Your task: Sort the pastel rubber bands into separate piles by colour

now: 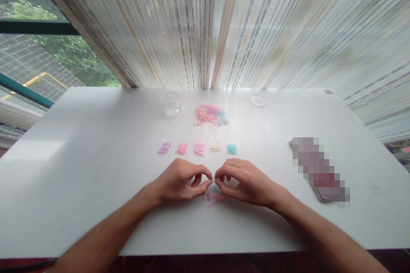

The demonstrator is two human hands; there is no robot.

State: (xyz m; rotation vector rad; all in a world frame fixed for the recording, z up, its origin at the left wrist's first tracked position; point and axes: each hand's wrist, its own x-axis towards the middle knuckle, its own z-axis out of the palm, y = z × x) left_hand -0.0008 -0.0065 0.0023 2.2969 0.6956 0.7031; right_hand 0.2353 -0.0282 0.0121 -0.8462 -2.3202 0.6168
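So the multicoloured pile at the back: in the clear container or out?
Out: the pile lies loose on the white table, right of the clear container.

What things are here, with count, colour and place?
table: one, white, centre
striped curtain: one or two, pale, behind
window: one, green frame, far left
foliage: count unclear, green, outside
brickwork: one, grey, outside
railing: one, yellow, outside
container: one, clear, back left
disc: one, clear, back right
large strand pile: one, multicoloured, back centre
small piles: five (purple, coral, pink, cream, blue), middle row
near pile: one, multicoloured, front centre
pixelated object: one, pinkish, right
piece: one, tiny, pale, front centre
left hand: one, bare, pinching piece
right hand: one, bare, pinching piece
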